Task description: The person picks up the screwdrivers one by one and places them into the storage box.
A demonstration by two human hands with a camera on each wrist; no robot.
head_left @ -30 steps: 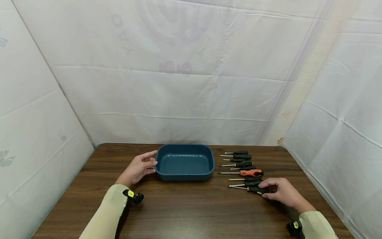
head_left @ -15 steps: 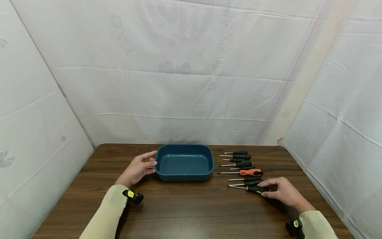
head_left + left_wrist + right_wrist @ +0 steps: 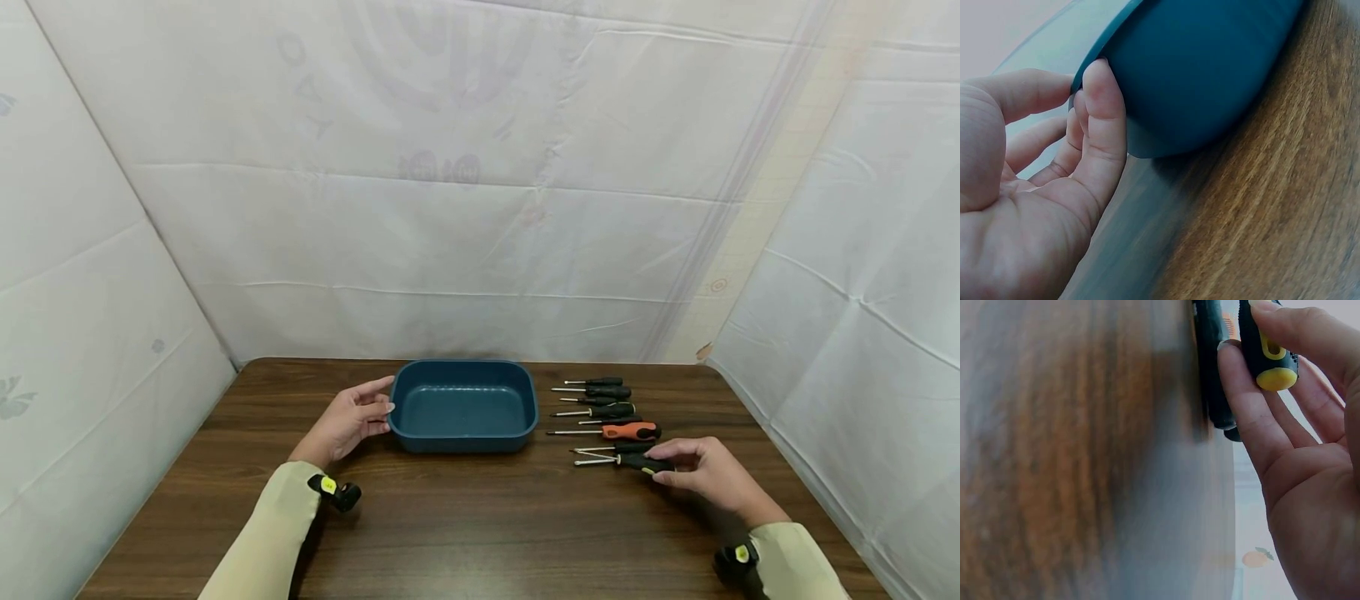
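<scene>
Head view: a brown wood-grain table [image 3: 465, 517] stands inside a white sheet enclosure [image 3: 465, 208]. Faint mirrored print shows through the back sheet; its letters cannot be read. No brand or label is legible on any tool or on the tub.

Count: one dark blue rectangular plastic tub [image 3: 464, 406], nothing lying in it, at table centre. To its right is a row of screwdrivers [image 3: 600, 408], handles to the right and shafts pointing left toward the tub. About eight show; the overlap at the near end of the row makes the count uncertain. One is an orange-handled screwdriver [image 3: 632, 431]; the others have dark handles.

Right hand [image 3: 708, 475]: fingers and thumb curled round the handle of the black screwdriver [image 3: 626, 460] at the near end of the row, gripping it. The right wrist view shows that handle as black with a yellow end cap and yellow inlay [image 3: 1272, 353], pinched between thumb and fingertips [image 3: 1238, 394], with a second dark handle [image 3: 1213, 369] just beside it. Whether the held tool touches the table cannot be told.

Left hand [image 3: 347, 423]: fingers fairly straight, resting against the tub's left end. In the left wrist view a fingertip [image 3: 1100, 87] touches the tub's outer wall [image 3: 1210, 69] under the rim; nothing is clasped.

Both forearms wear pale sleeves [image 3: 270, 533], each with a small black wrist camera [image 3: 336, 493].
</scene>
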